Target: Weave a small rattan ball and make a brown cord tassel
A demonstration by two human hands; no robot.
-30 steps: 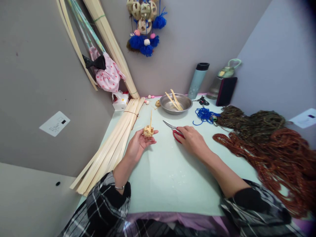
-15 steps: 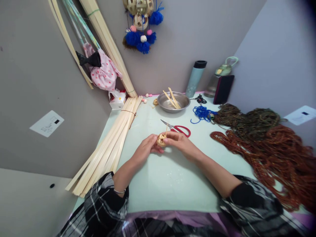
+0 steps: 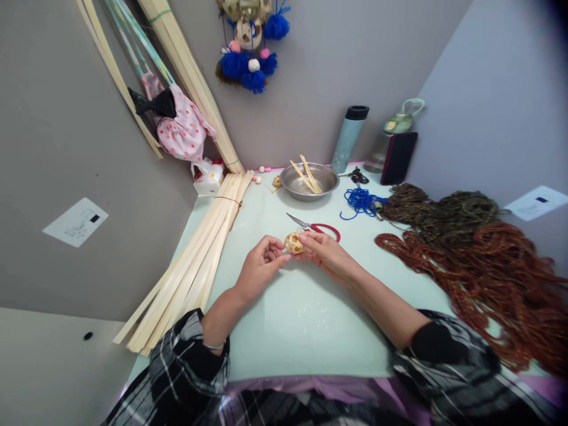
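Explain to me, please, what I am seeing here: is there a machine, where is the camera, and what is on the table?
There is no machine, only a person's two bare hands. The camera is worn on the head and looks forward and down. The right hand holds a small woven ball; the left hand is close beside it, though whether it touches is hard to tell. On the table lie red-handled scissors, pale strips, blue cord, reddish-brown cord and a metal bowl.
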